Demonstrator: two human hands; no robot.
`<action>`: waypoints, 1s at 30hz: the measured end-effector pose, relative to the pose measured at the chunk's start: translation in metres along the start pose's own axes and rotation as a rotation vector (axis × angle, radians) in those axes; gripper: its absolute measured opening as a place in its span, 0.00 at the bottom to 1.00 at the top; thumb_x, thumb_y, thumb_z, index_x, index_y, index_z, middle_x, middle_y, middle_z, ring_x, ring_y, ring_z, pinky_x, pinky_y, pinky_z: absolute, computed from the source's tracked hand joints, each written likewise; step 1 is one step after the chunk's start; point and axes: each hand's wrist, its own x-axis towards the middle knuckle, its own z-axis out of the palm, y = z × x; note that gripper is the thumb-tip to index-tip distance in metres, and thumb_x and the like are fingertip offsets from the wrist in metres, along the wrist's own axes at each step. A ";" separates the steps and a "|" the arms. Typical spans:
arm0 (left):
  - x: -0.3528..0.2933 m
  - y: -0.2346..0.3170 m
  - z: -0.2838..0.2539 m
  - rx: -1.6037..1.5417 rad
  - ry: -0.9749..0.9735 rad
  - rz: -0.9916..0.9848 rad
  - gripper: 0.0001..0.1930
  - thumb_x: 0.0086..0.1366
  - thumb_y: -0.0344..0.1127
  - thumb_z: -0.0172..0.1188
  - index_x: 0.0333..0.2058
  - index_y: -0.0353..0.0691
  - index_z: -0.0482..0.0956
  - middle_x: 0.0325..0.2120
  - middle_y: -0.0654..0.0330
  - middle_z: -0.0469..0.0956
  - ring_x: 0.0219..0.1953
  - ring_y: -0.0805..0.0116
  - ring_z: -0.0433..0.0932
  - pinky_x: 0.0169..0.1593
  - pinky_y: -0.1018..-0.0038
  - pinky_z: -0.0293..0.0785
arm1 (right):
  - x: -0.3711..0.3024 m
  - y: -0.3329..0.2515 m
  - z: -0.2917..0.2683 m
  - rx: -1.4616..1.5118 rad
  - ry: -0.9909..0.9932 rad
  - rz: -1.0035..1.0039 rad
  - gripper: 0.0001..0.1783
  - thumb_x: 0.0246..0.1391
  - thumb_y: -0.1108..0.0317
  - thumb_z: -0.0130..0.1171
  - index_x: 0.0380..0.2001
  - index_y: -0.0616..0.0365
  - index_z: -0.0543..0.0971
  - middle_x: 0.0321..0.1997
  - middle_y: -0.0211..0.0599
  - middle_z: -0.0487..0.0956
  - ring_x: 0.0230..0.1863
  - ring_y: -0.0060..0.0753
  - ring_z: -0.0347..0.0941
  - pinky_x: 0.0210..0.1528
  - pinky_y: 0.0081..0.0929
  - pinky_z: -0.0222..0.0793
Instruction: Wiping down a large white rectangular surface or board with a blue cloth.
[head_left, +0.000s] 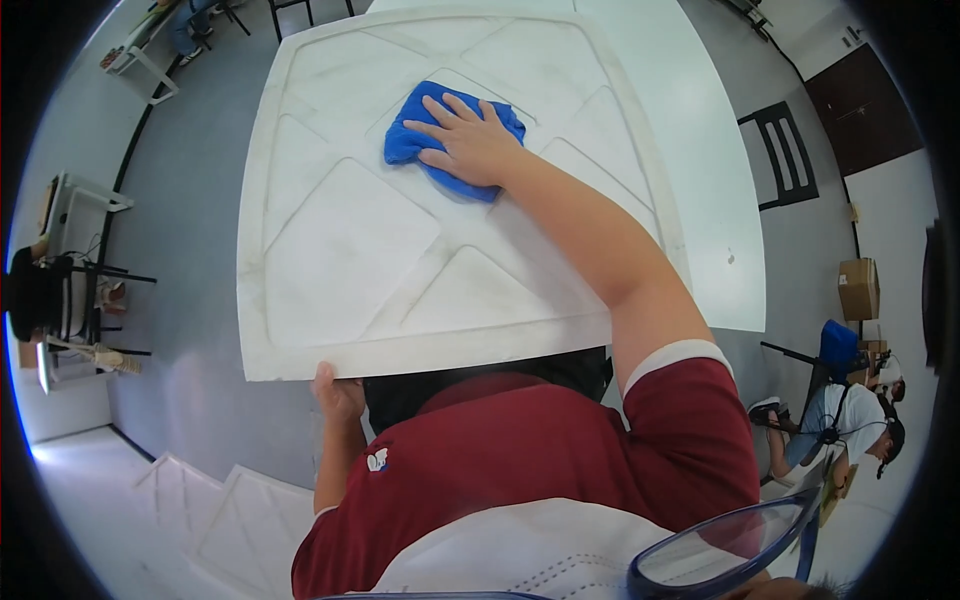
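Note:
A large white panel (340,245) with raised diamond-like ridges lies across the table in front of me, its near edge reaching my body. On its far half is a crumpled blue cloth (407,142). My right hand (470,145) rests flat on this cloth with its fingers spread, pressing it against the panel. At the near left corner, my left hand (341,394) grips the panel's edge. Its thumb shows at the rim, while the other fingers are mostly hidden.
The white table (715,240) extends past the panel on the right. Similar white panels (250,530) lie at the lower left. A black chair (780,155) and a cardboard box (859,289) stand to the right. Other people sit at the left (40,290) and right (850,425).

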 end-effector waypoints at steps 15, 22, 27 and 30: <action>0.001 0.003 0.001 0.030 -0.041 -0.034 0.20 0.60 0.49 0.44 0.40 0.38 0.70 0.33 0.61 0.74 0.32 0.71 0.70 0.31 0.76 0.62 | -0.039 0.035 -0.002 0.027 0.044 0.122 0.28 0.56 0.49 0.40 0.60 0.40 0.58 0.66 0.38 0.50 0.67 0.41 0.42 0.64 0.50 0.38; 0.003 0.003 -0.001 -0.009 -0.080 -0.038 0.20 0.60 0.49 0.44 0.40 0.39 0.70 0.34 0.61 0.74 0.32 0.71 0.70 0.31 0.76 0.61 | -0.083 0.084 -0.011 -0.036 0.060 0.297 0.28 0.56 0.49 0.40 0.60 0.40 0.58 0.66 0.36 0.51 0.67 0.41 0.43 0.63 0.51 0.39; 0.005 -0.002 -0.023 -0.077 -0.200 -0.032 0.19 0.61 0.48 0.43 0.41 0.38 0.71 0.36 0.60 0.74 0.35 0.70 0.71 0.33 0.75 0.64 | -0.101 0.114 -0.025 -0.179 0.046 0.519 0.28 0.57 0.49 0.40 0.59 0.42 0.58 0.66 0.37 0.52 0.66 0.41 0.44 0.62 0.53 0.39; 0.004 -0.004 -0.029 -0.157 -0.337 -0.040 0.21 0.61 0.47 0.43 0.44 0.36 0.69 0.41 0.57 0.73 0.41 0.66 0.71 0.42 0.71 0.67 | -0.108 0.134 -0.023 -0.310 0.018 0.584 0.27 0.57 0.50 0.39 0.59 0.42 0.59 0.66 0.37 0.51 0.67 0.42 0.43 0.62 0.54 0.40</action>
